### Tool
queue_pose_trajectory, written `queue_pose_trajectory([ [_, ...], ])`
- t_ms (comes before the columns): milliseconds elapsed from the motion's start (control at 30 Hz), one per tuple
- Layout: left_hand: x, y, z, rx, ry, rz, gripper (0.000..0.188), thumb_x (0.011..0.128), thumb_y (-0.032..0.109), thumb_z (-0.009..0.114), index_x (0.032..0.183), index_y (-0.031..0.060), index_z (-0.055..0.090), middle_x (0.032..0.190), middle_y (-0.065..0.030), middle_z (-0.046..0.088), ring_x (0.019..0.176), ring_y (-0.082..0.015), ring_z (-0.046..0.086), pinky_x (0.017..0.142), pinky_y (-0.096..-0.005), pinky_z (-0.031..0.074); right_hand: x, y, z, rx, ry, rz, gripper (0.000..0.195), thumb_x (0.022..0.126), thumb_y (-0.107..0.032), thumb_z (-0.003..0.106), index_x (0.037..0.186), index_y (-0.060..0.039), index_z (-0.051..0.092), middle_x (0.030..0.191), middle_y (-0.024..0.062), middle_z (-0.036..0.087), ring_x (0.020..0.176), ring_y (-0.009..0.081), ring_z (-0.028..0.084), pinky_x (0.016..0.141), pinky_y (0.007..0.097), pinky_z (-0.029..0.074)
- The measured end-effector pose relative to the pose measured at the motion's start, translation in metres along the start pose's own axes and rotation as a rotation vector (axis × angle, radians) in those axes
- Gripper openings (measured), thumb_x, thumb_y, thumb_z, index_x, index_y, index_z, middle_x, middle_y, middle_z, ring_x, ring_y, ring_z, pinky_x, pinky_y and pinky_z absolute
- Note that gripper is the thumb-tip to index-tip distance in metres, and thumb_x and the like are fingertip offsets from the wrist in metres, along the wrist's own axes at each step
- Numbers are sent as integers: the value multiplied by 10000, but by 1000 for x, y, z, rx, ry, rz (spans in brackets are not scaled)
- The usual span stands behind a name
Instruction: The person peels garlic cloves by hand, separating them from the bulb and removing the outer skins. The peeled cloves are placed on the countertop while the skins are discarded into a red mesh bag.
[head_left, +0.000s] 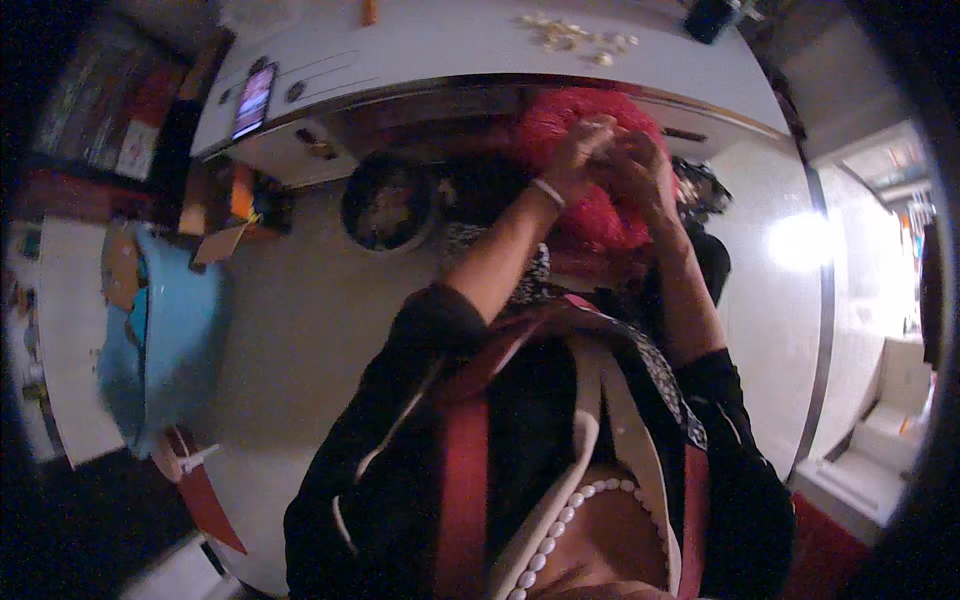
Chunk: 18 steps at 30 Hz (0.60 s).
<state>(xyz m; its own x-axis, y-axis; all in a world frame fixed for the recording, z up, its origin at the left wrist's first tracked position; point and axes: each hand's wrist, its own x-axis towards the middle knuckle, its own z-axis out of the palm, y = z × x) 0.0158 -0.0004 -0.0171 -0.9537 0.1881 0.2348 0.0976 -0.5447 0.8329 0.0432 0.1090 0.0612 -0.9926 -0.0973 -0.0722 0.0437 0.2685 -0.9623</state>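
Observation:
A bulky bundle of bright red material (551, 112), netting-like or shaggy, lies over my lap below the edge of a white table (435, 45). My left hand (581, 154), with a pale band at its wrist, is over the middle of this bundle. Close beside it, my right hand (641, 169) has curled fingers, and the fingertips of both hands nearly meet. Blur hides whether anything small is pinched between them. Beyond the hands, a scatter of small pale pieces (577, 37), perhaps garlic cloves, rests on the tabletop.
A phone with a lit screen (256, 100) lies near the table's left edge. On the floor stands a dark round bucket (390, 202) with unclear contents. A light-blue tub (176, 315) is farther left, near an open cardboard box (225, 240). White steps (862, 465) are at right.

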Motion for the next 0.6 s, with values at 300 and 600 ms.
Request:
queue_pose_trajectory([
  [300,-6,-5,-2,212,56,170,264,826,217,432,1016,39,479,1029,-107,484,961,-198,463,826,-295,386,-1,0,10,-244,114,-85,274,724,-248,579,852,-9,545,699,95,587,615,159,569,533,265,455],
  [600,-4,-6,0,-60,84,-51,254,810,209,453,1018,64,433,955,-80,526,849,-185,519,702,-305,451,8,20,9,-391,168,-108,257,733,-233,565,873,-20,546,746,119,593,663,161,572,584,271,449],
])
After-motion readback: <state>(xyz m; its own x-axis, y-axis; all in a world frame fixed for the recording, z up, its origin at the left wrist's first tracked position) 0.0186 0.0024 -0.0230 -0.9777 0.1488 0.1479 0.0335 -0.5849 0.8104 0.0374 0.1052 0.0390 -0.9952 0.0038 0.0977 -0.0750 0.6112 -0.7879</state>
